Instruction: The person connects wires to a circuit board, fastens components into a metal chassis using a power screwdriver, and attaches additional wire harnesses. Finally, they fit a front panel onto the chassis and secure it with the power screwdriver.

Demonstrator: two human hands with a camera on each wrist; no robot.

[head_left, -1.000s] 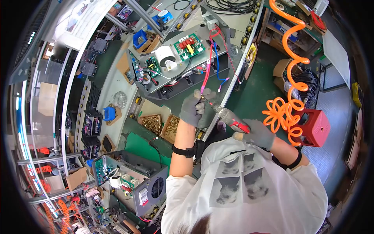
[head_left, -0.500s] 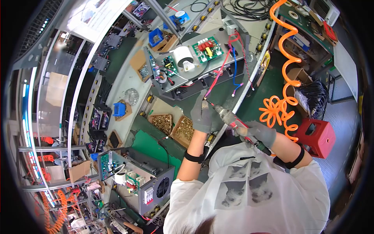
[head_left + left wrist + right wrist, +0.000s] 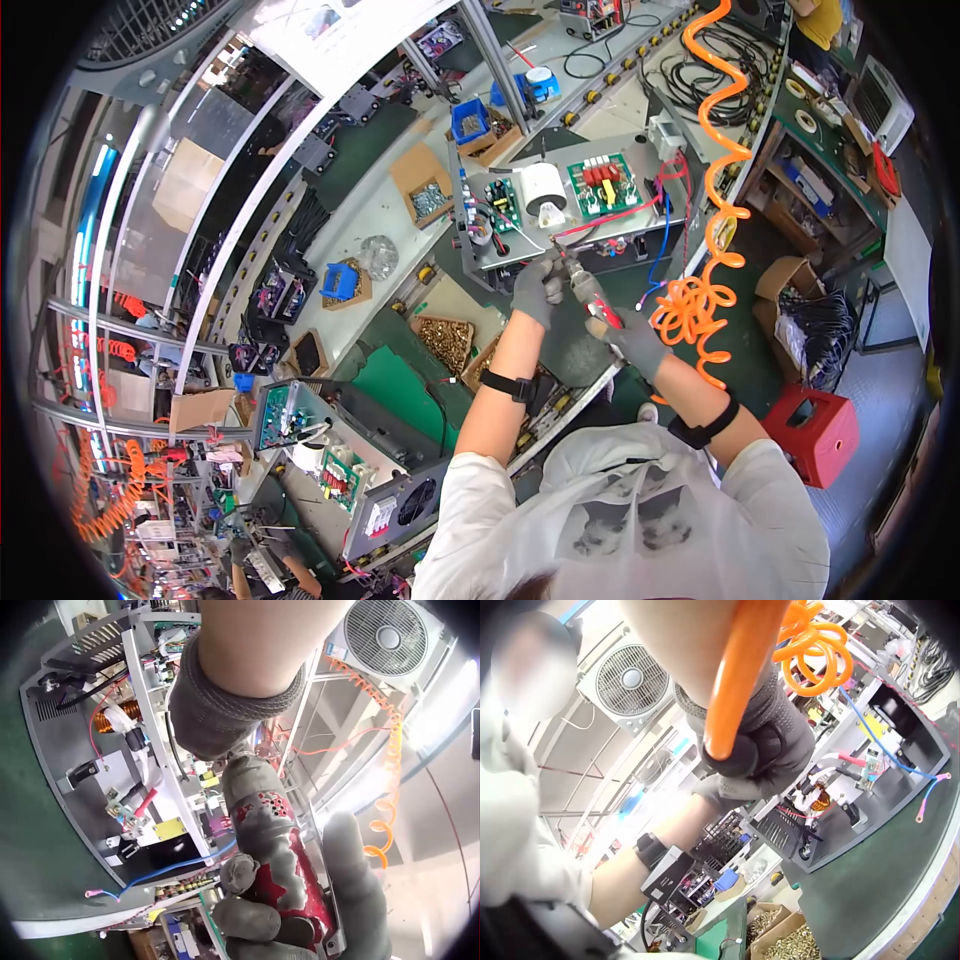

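Observation:
My gloved right hand [image 3: 635, 338] grips a worn red-and-grey air screwdriver [image 3: 592, 292]; in the left wrist view its fingers [image 3: 247, 919] curl round the red body. The bit points at the front edge of an open metal chassis [image 3: 530, 240], where a red wire [image 3: 620, 217] ends near the tip. My gloved left hand [image 3: 538, 290] is bent close against the screwdriver's nose; I cannot tell what its fingers hold. In the left wrist view that glove [image 3: 217, 712] overlaps the nose. A green circuit board [image 3: 604, 185] and a white cylinder [image 3: 543, 188] sit on the chassis.
A coiled orange hose [image 3: 690, 320] hangs beside my right hand. A loose blue wire [image 3: 662, 260] dangles off the chassis. Boxes of brass-coloured screws [image 3: 443, 342] stand left of my arms. Another chassis with a fan [image 3: 410, 495] lies nearer. A red stool [image 3: 810, 435] stands at right.
The head view has swung, shifting the scene right. Both hands and the screwdriver have come up to the chassis edge. The red wire, earlier hanging down to the bit, now lies across the chassis front.

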